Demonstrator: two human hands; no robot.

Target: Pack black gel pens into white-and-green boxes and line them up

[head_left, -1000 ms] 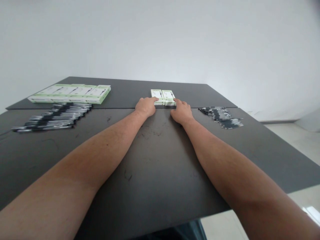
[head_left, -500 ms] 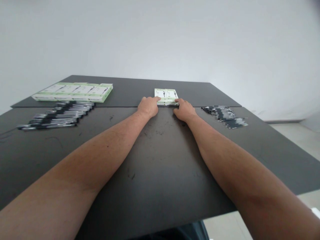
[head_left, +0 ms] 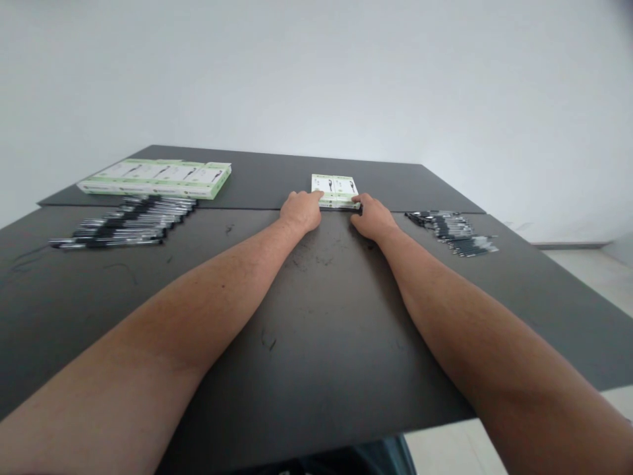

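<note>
Two white-and-green pen boxes (head_left: 335, 187) lie side by side at the far middle of the table, a pen printed on each lid. My left hand (head_left: 301, 210) is at the left front corner, its index finger reaching onto the box and the other fingers curled. At the right front corner, my right hand (head_left: 374, 216) holds the edge with bent fingers, its thumb below them in front. A small dark bit shows by the right fingertips; I cannot make out what it is. The undersides of both hands are hidden.
A row of several similar boxes (head_left: 155, 179) lies at the far left. Before it are many clear pens with black caps (head_left: 131, 223). A smaller group of thin pens or refills (head_left: 452, 229) lies to the right. A seam crosses the dark table (head_left: 316, 310); a wall stands behind.
The whole view has shifted slightly, so everything sits a little further right. Both hands stay at the boxes' front corners, with hardly any movement against them.
</note>
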